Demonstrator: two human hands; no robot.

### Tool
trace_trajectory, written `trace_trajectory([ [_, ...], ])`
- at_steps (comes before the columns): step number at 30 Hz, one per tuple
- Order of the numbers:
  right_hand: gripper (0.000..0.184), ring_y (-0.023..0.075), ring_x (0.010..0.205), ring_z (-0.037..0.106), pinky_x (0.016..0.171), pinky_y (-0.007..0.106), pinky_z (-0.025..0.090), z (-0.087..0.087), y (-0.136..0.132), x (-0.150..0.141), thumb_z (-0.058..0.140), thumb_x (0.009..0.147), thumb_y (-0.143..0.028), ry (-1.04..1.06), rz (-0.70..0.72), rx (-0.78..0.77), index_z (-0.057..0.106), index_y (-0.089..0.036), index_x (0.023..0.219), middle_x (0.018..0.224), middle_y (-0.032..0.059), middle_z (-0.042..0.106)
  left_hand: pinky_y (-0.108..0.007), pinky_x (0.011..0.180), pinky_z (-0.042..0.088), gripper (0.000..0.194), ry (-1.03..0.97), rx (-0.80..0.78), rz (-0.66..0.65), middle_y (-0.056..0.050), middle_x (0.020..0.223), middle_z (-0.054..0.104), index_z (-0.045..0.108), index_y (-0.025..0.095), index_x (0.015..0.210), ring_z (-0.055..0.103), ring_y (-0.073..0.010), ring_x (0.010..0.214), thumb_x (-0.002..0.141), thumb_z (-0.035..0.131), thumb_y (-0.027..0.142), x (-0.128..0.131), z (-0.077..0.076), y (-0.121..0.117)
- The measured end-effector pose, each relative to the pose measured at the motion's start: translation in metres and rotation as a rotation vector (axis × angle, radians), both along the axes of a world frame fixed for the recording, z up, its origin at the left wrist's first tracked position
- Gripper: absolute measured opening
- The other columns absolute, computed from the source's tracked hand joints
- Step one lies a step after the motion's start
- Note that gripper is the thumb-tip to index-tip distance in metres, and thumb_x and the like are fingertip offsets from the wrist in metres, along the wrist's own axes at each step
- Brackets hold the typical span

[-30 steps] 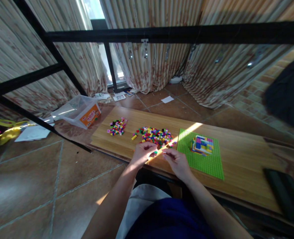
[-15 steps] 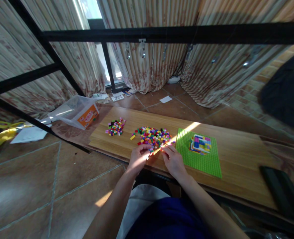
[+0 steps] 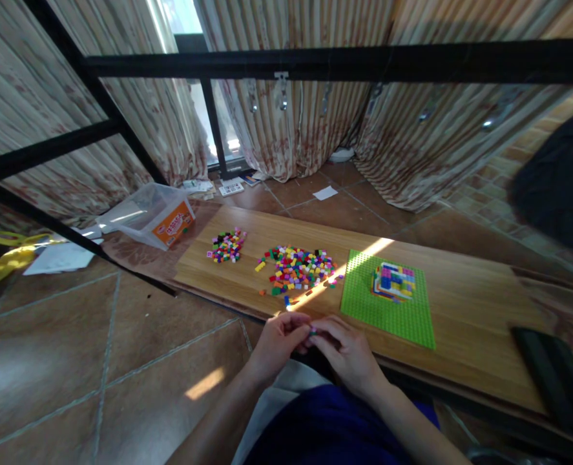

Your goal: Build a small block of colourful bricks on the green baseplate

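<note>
Close to my body, at the table's near edge, my left hand and my right hand meet fingertip to fingertip. Between them they pinch small toy building bricks, mostly covered by the fingers; a bit of pink and green shows. Beyond my hands lies a spread pile of loose colourful bricks, with a blue brick apart at its near side. Right of the pile is a green baseplate carrying a built block of many-coloured bricks.
A smaller brick pile lies on the left part of the wooden table. Past its left end stands a clear plastic box with an orange label. A dark flat object rests at the right end. A black metal rail crosses beyond the table.
Both hands have drawn back from the near side of the large pile toward my body and come together. Small bricks are now pinched between the fingertips.
</note>
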State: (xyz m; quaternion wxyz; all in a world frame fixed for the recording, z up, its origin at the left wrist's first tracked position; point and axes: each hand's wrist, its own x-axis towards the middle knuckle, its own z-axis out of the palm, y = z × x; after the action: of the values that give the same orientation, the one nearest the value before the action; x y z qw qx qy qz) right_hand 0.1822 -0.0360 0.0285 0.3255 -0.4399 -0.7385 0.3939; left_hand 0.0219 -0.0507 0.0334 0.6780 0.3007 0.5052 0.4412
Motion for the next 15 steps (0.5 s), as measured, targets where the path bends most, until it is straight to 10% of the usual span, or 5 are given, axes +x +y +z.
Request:
trace_trajectory([
  [11,0.017,0.0109,0.058,0.054,0.055,0.022,0.043,-0.008,-0.031,0.009,0.058,0.085,-0.033,0.222,0.111,-0.483,0.065,-0.018,0.089,0.066,-0.0006,0.062,-0.019,0.049,0.045,0.029,-0.041,-0.095,-0.207,-0.001,0.063,0.063,0.066,0.011,0.084,0.054,-0.0076,0.050,0.065,0.077,0.030,-0.004,-0.002,-0.021],
  [15,0.020,0.0130,0.060,0.059,0.059,0.025,0.047,-0.012,-0.015,0.008,0.059,0.083,-0.034,0.172,-0.056,-0.396,0.066,-0.018,0.093,0.071,0.0011,0.066,-0.019,0.050,0.044,0.028,0.001,-0.075,-0.119,-0.001,0.066,0.064,0.066,0.013,0.088,0.054,-0.0071,0.051,0.067,0.073,0.029,-0.013,-0.006,-0.014],
])
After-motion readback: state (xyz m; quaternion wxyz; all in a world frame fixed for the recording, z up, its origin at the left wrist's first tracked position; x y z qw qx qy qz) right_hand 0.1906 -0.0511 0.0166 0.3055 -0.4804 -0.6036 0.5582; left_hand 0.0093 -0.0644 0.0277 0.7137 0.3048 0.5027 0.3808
